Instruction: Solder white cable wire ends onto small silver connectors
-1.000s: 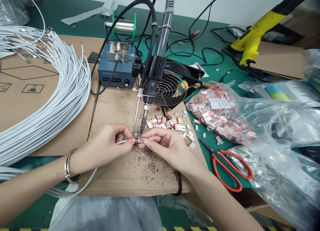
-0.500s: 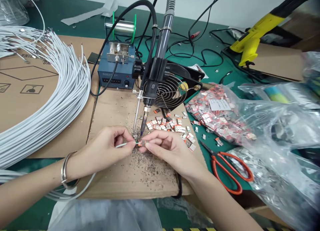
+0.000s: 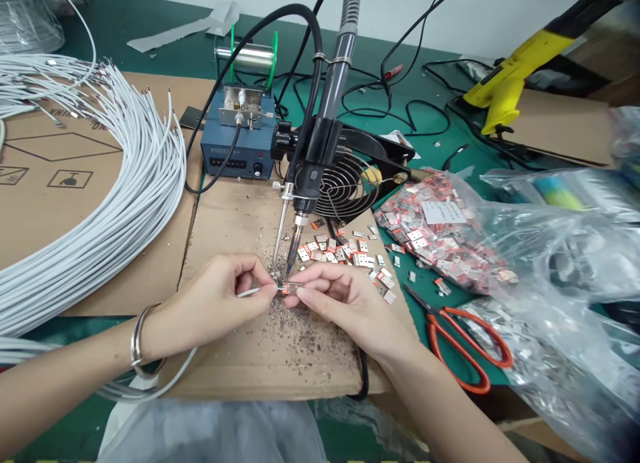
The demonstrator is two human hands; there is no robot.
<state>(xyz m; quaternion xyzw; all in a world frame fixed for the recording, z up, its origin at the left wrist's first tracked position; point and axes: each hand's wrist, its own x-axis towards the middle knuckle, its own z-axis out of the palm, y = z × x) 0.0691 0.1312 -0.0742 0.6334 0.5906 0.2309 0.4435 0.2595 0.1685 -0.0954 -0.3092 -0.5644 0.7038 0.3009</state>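
Between finger and thumb, my left hand pinches the end of a white cable. My right hand grips a small USB connector with an orange part, partly covered by the fingers. Cable end and connector meet under the tip of a mounted soldering iron; whether the tip touches them is too small to tell. Beside the iron, a thin metal feed tube points down at the same spot. Dark solder crumbs lie scattered on the cardboard below my hands.
Loose connectors lie right of the iron, near a plastic bag of connectors. Red-handled scissors rest at the right. A big cable bundle curves along the left. Behind stand a blue solder feeder and a fan.
The whole view has shifted slightly, so everything appears a little further right. Both hands keep their hold on the cable and connector beneath the iron.
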